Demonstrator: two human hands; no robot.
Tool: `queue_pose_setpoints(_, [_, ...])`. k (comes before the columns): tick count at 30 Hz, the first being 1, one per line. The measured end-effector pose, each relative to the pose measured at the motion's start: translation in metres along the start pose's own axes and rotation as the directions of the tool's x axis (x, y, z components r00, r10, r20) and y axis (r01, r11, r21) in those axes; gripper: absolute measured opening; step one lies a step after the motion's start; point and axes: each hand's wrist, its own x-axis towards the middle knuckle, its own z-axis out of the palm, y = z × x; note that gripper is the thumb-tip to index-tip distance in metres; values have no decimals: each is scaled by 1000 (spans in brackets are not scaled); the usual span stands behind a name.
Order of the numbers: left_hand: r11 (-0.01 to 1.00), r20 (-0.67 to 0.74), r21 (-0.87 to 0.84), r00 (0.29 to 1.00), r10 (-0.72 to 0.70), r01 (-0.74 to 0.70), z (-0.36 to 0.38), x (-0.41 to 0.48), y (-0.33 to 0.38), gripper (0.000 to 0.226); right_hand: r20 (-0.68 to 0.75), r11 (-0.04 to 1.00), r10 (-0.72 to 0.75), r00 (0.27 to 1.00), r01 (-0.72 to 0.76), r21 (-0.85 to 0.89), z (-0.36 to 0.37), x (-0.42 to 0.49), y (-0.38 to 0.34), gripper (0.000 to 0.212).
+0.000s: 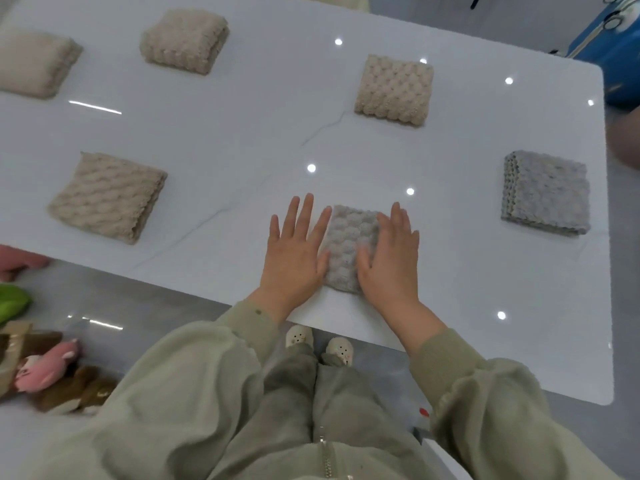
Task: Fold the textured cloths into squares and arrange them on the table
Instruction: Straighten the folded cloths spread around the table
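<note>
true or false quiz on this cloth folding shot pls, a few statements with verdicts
1. The left hand and right hand both lie flat, fingers straight. True.
2. The near cloth between the hands is beige. False: it is grey.
3. Four beige cloths lie folded on the table. True.
4. The right grey cloth is stacked on the near cloth. False: they lie apart, bare table between them.
5. The right hand rests on the near cloth. True.
</note>
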Motion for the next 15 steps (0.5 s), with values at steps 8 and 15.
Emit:
queue_pose_setpoints(8, [972, 29, 104, 976, -214, 210, -26, -51, -51, 63, 167, 960, -232, 958, 253, -116, 36, -3, -68, 60])
queue_pose_setpoints(15, [963, 24, 110, 968, -250, 246, -45, -63, -135, 62, 175, 953, -236, 956, 263, -152, 74, 4, -128, 64])
